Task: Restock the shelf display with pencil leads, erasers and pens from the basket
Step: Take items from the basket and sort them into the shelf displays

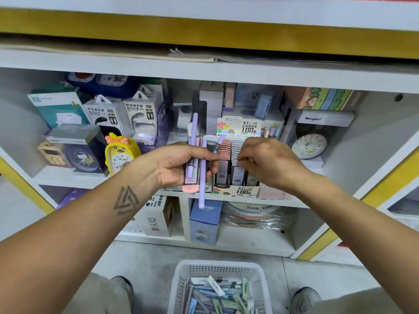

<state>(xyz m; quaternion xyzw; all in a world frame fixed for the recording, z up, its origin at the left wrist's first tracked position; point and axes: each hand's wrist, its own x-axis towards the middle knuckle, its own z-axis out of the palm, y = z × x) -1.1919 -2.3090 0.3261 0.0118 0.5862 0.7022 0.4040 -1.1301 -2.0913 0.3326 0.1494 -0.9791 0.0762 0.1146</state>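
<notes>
My left hand (181, 165) grips a bunch of stock in front of the middle shelf: a pink lead case (191, 177), a white-topped case (209, 141) and lilac pens (202, 177), upright, one pen hanging below my fist, another sticking up above it. Just right of it sits the lead display box (238, 175) on the shelf, rows of pink and grey-striped cases standing in it; card reads "0.7 HB" and "100", front edge repeats it. My right hand (269, 162) is at the box, knuckles up, fingertips curled onto the tops of the striped cases; can't tell if it's pinching one. Both forearms reach forward, left one with a triangle tattoo. White basket (181, 284) on the floor between my feet, holding blue, green and grey pens and erasers. On the shelf to the left: two "POWER BANK" boxes (102, 116), a yellow duck clock (121, 155). To the right: round clock (309, 146) under a "Henghui" label.
</notes>
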